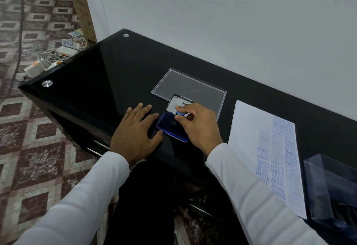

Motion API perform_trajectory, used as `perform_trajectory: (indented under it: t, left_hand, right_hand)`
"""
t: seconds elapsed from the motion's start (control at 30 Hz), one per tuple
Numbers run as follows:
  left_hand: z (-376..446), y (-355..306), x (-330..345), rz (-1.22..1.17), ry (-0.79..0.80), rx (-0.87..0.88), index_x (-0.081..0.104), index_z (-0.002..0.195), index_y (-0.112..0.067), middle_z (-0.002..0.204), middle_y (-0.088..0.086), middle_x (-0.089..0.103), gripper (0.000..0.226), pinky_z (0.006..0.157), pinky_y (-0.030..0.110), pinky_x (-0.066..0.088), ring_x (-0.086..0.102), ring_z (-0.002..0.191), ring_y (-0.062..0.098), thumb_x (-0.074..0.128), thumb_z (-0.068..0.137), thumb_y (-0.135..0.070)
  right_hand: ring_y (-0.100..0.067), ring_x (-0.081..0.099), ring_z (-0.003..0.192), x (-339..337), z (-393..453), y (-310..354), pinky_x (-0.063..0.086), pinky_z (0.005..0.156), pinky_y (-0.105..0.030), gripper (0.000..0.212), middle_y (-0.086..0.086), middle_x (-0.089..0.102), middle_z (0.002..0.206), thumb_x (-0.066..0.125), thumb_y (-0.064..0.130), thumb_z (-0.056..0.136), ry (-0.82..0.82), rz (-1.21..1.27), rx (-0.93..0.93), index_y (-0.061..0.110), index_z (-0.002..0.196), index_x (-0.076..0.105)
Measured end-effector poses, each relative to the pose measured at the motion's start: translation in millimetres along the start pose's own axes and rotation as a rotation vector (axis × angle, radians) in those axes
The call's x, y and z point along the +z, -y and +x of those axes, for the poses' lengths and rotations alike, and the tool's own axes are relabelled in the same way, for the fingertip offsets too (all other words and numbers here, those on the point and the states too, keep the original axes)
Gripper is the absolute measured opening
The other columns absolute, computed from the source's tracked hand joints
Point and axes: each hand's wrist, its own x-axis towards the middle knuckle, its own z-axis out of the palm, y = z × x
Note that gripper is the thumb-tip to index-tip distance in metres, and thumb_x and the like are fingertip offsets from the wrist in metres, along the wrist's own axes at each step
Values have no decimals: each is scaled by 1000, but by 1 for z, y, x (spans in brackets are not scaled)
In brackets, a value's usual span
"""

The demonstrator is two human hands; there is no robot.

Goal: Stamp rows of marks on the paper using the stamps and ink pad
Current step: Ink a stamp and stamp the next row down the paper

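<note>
Pinching a blue-topped stamp (181,113) in the right hand (195,127), holding it over the open blue ink pad (170,128) mid-table. Lying flat with fingers spread, the left hand (135,132), touching the pad's left edge. Sitting to the right, paper (257,128) bearing rows of blue marks. Lying behind, a clear lid (185,82); resting at far right, a clear box (332,190).

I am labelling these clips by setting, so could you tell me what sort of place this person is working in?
Probably a room in a home or small office rather than a workshop. A black glass-topped table stands against a plain white wall, the floor is patterned tile, and power strips and cables lie on it beside the table.
</note>
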Motion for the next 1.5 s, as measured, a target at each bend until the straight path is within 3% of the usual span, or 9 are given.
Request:
perform_trajectory:
  t: [0.1,0.27,0.5,0.73,1.0,1.5]
  left_hand:
    - [0,0,0,-1,-6,1,50,144,-30,158,0,38,68,123,39,4,22,152,21,40,87,-66]
    - [0,0,0,-2,-10,5,51,144,-30,158,1,39,68,123,39,6,23,151,22,41,87,-66]
    - [1,0,0,14,5,-1,48,146,-31,159,0,37,71,123,40,5,22,152,21,36,87,-69]
    - [1,0,0,7,5,4,49,145,-30,159,0,37,70,122,39,4,22,151,21,37,88,-68]
    - [1,0,-1,6,1,11,50,145,-29,159,1,38,72,123,41,6,23,151,22,35,87,-68]
    - [1,0,-2,5,36,-5,47,147,-31,161,0,34,76,123,42,5,19,152,22,31,85,-71]
  right_hand:
    - [-3,60,79,-1,-1,0,54,82,-20,21,4,71,108,76,20,86,3,8,6,16,106,76]
    - [-6,61,82,-1,-1,1,50,79,-18,13,4,70,100,77,17,82,0,9,8,15,95,75]
    - [-4,61,89,-1,0,0,55,90,-27,25,4,71,114,74,23,88,21,-6,6,18,113,75]
    - [-12,65,98,0,-1,0,54,94,-34,29,2,70,117,73,22,89,13,3,8,17,118,73]
    - [-3,59,78,-4,-2,1,54,82,-22,20,5,71,108,77,21,85,23,1,14,17,106,76]
    - [-7,61,95,-5,-5,3,52,87,-19,24,3,66,114,70,19,91,28,-40,-27,16,115,74]
